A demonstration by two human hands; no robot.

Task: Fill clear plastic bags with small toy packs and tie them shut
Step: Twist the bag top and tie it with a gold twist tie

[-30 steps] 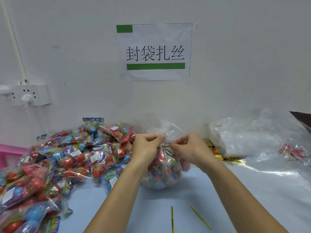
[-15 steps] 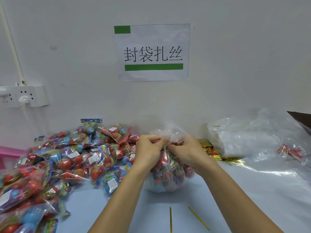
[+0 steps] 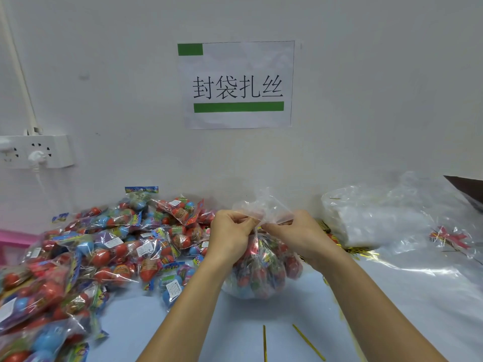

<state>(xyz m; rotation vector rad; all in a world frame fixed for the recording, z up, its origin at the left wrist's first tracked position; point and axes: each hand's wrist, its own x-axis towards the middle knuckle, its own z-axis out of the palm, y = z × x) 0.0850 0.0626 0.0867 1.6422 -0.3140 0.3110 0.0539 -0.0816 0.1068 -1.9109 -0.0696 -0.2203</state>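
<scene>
A clear plastic bag (image 3: 261, 278) stuffed with small red, blue and green toy packs stands on the pale blue table (image 3: 392, 309) in the middle. Its gathered neck (image 3: 264, 207) sticks up between my hands. My left hand (image 3: 230, 239) grips the neck from the left with curled fingers. My right hand (image 3: 298, 236) pinches it from the right, fingertips meeting the left hand's. A big heap of loose toy packs (image 3: 104, 252) lies at the left.
Two gold twist ties (image 3: 308, 342) lie on the table near me. A stack of empty clear bags (image 3: 371, 220) and more gold ties (image 3: 358, 250) sit at the right. The wall with a paper sign (image 3: 237, 84) and a socket strip (image 3: 36, 151) is close behind.
My hands have drawn together at the bag's neck, bunching the plastic tighter. The bag stays in place.
</scene>
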